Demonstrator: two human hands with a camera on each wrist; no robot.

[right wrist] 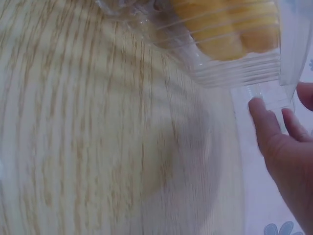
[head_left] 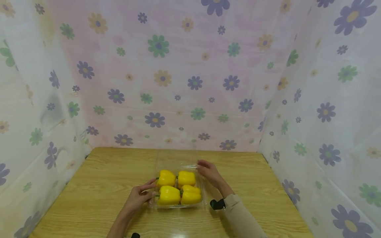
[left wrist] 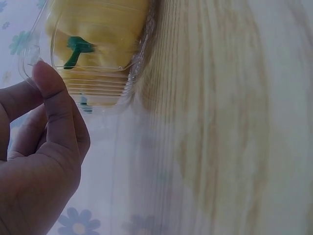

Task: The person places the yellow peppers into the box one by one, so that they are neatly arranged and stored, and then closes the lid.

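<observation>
A clear plastic clamshell box [head_left: 175, 207] lies on the table with its transparent lid [head_left: 175, 157] folded back behind it. Inside sit several yellow bell peppers [head_left: 169, 195] with green stems, in two rows. At the box's left side my left hand [head_left: 138, 197] pinches its rim; the left wrist view shows the thumb [left wrist: 49, 81] on the plastic edge. My right hand [head_left: 211, 172] is at the back right corner, fingers by the lid's near edge. In the right wrist view its fingers [right wrist: 266, 122] are slightly bent and apart beside the clear plastic; firm contact is hard to make out.
The box stands on a wood-grain table [head_left: 104, 178]. A flower-patterned curtain [head_left: 175, 66] rises behind the table and along both sides. A black wrist device [head_left: 218, 204] is on the right forearm, by a beige sleeve [head_left: 242, 216].
</observation>
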